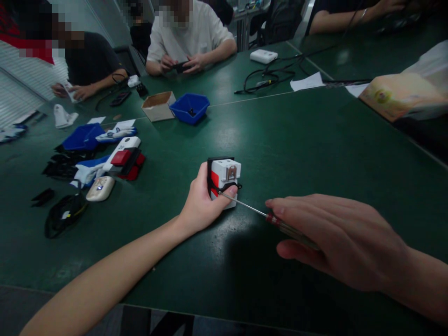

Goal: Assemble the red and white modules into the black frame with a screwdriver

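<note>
A small white and red device (pixel 226 171) with a black frame around it stands on the green table, and my left hand (pixel 205 200) grips it from the left, thumb across its lower front. My right hand (pixel 345 238) holds a screwdriver (pixel 275 220) with a dark red, partly clear handle. The handle lies under the fingers, against the palm. Its thin metal shaft points left, and the tip meets the black part of the device beside my left thumb. A small metal clip shows on the device's upper face.
To the left lie a blue tray (pixel 83 136), gloves, red blocks (pixel 130 170), a beige oval device (pixel 100 188) and a coiled cable (pixel 65 214). Farther back are a cardboard box (pixel 158 112), a blue bin (pixel 190 116) and black cables (pixel 268 79). Several people sit around the table.
</note>
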Available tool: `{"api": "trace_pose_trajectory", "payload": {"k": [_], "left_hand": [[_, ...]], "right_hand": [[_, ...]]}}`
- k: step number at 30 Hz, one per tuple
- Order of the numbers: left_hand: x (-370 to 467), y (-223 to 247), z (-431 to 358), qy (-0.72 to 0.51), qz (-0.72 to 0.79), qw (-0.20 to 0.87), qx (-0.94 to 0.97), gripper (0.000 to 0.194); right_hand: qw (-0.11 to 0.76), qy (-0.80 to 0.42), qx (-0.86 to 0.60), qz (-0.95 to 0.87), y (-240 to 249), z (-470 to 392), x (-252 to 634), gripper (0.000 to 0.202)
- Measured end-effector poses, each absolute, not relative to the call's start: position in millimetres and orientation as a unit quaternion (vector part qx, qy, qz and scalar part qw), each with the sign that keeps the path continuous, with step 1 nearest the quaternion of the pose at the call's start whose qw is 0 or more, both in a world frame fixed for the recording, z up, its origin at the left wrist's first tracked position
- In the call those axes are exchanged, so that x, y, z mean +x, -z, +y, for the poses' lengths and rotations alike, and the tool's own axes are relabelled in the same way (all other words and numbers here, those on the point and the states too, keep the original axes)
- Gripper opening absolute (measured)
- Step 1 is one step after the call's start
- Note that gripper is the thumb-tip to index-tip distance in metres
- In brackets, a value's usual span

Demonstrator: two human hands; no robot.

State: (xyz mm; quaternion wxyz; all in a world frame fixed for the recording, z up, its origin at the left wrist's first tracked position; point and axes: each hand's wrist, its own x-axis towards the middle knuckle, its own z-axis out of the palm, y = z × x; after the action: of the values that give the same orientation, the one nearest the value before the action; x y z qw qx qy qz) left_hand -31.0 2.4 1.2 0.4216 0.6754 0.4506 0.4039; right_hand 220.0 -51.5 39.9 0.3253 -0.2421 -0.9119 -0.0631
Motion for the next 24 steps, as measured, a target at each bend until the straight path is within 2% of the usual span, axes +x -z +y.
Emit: {"api": "trace_pose_trajectory", "payload": {"k": [4,10,16,21,24], "left_hand": [[-31.8,0.3,2.7,-0.402,0.453,0.416,0.678,0.047],[-31.9,-0.3,1.8,-0.397,0.450,0.400,0.692,0.049],[-31.0,-1.6,2.1,-0.400,0.453,0.408,0.684,0.049],[-31.8,-3.2,0.9,-0.392,0.459,0.412,0.683,0.050],[-33.6,-2.5,1.0,-0.385,0.461,0.421,0.680,0.050]], "right_hand": [[0.317,0.077,-0.201,-0.924,-35.0,-55.3,218.9,0.021],[0.339,0.088,-0.236,-0.907,-37.7,-56.9,216.5,0.018],[0.325,0.110,-0.203,-0.917,-38.2,-56.2,213.1,0.015],[0.337,0.110,-0.244,-0.903,-41.3,-56.1,216.3,0.011],[0.337,0.079,-0.265,-0.900,-42.7,-53.0,217.5,0.015]]}}
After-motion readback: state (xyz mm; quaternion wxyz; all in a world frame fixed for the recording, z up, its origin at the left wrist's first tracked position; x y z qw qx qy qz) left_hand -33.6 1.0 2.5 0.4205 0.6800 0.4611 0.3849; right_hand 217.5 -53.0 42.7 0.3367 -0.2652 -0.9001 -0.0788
